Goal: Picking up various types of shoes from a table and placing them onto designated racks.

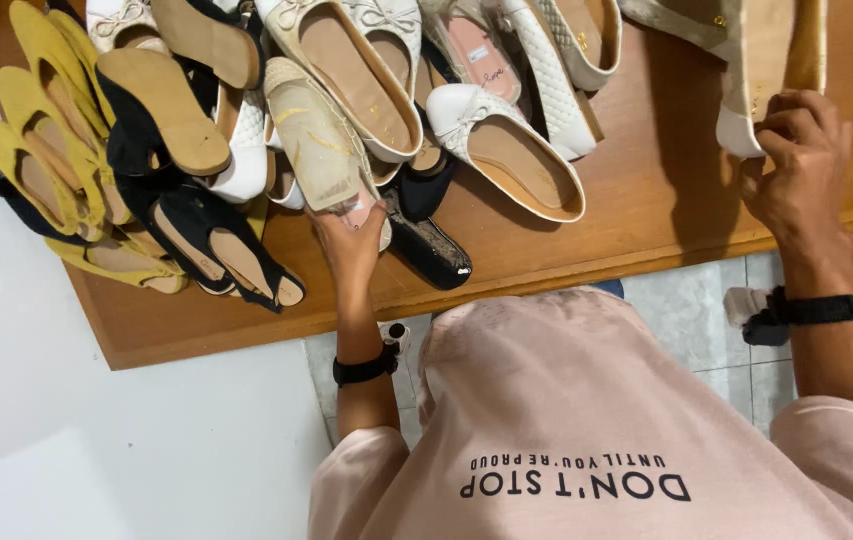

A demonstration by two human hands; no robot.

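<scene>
Wooden table: brown top, spans the upper frame, with its near edge running at a slant above white floor and grey tiles.

Shoe pile: covers the table's left and centre. Yellow flats lie at far left, black slingbacks just right of them, and cream and white ballet flats in the middle, overlapping and touching.

Person: pink shirt, seen from above, with 1 black wrist strap on each arm.

Right hand: at the table's right side, well apart from the pile. Its fingers are closed around the heel end of a white and tan shoe, which lies on the table.

Left hand: at the pile's near edge. Fingers pinch the near end of a beige mesh shoe with gold stitching, which rests on top of other shoes.
</scene>
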